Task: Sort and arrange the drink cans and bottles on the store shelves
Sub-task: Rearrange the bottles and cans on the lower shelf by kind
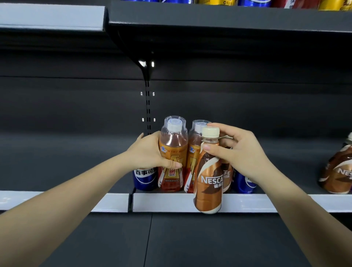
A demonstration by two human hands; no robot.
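Left hand: we saw the left hand [150, 150] wrapped round the orange energy-drink bottle [172, 156], thumb across its front label and the fingers [142, 136] curled behind its left side.
Orange energy-drink bottle: it stood upright on the shelf [247, 202], clear overcap on top, just behind the white price rail.
Second orange bottle: we found a second orange bottle [193, 152] of the same kind directly to its right, touching or nearly so; we could not tell which.
Right hand: the right hand [240, 150] pinched the Nescafé coffee bottle [208, 179] at its neck, just under the cream cap, thumb in front and fingers round the back.
Nescafé coffee bottle: we noted it upright and in front of the shelf edge, its base overlapping the price rail, so it hung in the hand rather than standing on the shelf.
Other drinks: another brown coffee bottle [227, 175] stood partly hidden behind the held one; a blue Pepsi can [144, 178] sat at the left of the group and another blue can [244, 183] at the right.
Far right: a tilted Nescafé bottle [338, 171] sat well apart from the group.
Upper shelf: we saw blue and yellow cans [253, 2] along the top edge.
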